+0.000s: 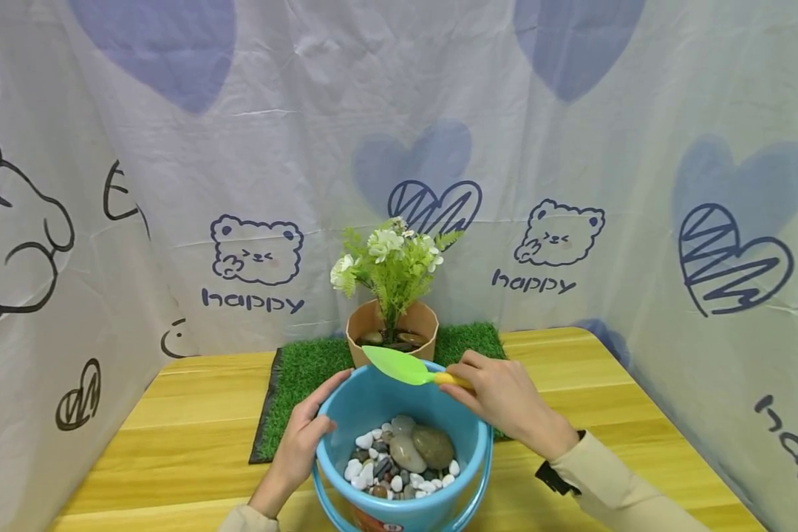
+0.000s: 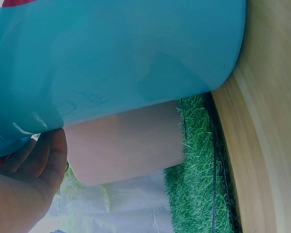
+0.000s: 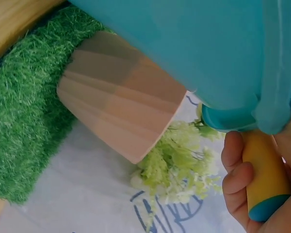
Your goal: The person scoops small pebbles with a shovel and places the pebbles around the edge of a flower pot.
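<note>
In the head view, a light blue bucket [image 1: 406, 510] holds white pebbles [image 1: 366, 471], small dark stones and a few larger grey-brown stones [image 1: 432, 447]. My left hand [image 1: 301, 436] holds the bucket's left rim, thumb at the edge and fingers along the outer wall. Above the far rim, my right hand [image 1: 505, 391] grips the yellow handle of a small garden trowel [image 1: 399, 365] with a green blade pointing left. No stones show on the blade. The right wrist view shows fingers curled round that handle [image 3: 266, 174], which has a blue-green end.
Behind the bucket, a pinkish-brown flowerpot [image 1: 432, 323] with white flowers [image 1: 386, 245] and stones stands on an artificial grass mat [image 1: 306, 369]. The bucket's handle [image 1: 482, 491] hangs down in front. Printed cloth [image 1: 319, 148] surrounds the wooden table [image 1: 193, 414].
</note>
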`<state>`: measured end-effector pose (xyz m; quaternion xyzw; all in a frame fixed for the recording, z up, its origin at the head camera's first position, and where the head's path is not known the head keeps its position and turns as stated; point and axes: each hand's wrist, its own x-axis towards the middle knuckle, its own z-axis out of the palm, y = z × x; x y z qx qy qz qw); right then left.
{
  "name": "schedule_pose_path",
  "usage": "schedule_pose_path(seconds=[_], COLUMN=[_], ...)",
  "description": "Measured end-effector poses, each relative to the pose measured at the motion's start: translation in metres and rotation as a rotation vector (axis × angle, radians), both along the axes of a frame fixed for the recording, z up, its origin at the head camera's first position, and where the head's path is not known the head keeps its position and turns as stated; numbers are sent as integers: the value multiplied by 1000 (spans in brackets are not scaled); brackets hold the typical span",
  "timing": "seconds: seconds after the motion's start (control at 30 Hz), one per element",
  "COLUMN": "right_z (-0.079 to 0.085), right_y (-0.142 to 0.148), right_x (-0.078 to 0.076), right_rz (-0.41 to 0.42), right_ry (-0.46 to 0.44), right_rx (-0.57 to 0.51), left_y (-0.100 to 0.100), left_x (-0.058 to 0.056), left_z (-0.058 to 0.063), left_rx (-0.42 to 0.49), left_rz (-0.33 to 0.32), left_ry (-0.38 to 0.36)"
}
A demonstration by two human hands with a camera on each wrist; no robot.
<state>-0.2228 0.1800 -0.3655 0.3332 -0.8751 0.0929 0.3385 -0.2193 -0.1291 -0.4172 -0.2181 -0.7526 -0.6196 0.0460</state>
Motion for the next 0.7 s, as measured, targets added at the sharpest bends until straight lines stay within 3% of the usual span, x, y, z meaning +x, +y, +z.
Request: schedule_pose_path(seconds=[0.5, 0.7], right_z=[8, 11], right_y=[1, 2], right_x=[26, 32], right_rz=[-16, 33], right_ry=[-52, -87], right_rx=[85, 80], left_y=[-1, 0], left_x=[0, -1], left_z=[0, 0], left_rx=[6, 3], left_rz=[-18, -15], left_ry=[-5, 6])
